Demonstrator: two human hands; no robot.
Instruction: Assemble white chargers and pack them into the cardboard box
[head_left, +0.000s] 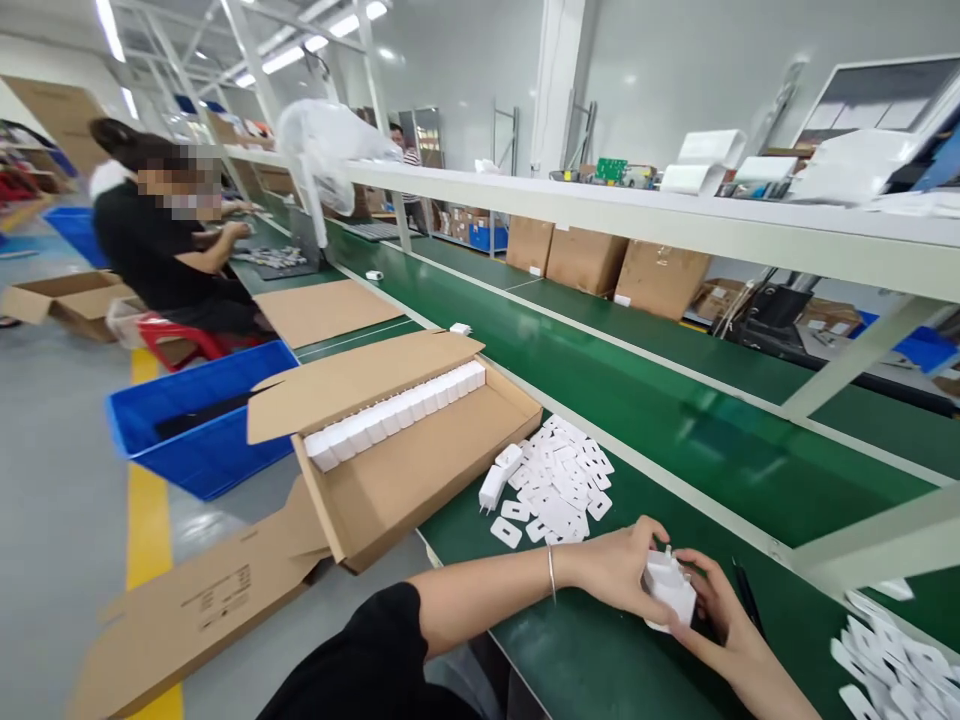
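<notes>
Both my hands meet near the front of the green bench on a white plug adapter (670, 590). My left hand (616, 567) wraps it from the left, fingers closed. My right hand (716, 612) cups it from the right, fingers curled round it. Just left of my hands lies a pile of white die-cut labels (559, 485), with one more white adapter (493, 487) standing at its left edge. An open cardboard box (405, 470) beyond holds a single row of white adapters (397, 412) along its far side.
More white labels (892, 655) lie at the far right. A black pen (746, 597) rests by my right hand. A blue crate (202, 420) and flat cardboard (187, 605) sit on the floor at left. A seated person in black (161, 250) works farther along. The green conveyor (637, 390) runs alongside.
</notes>
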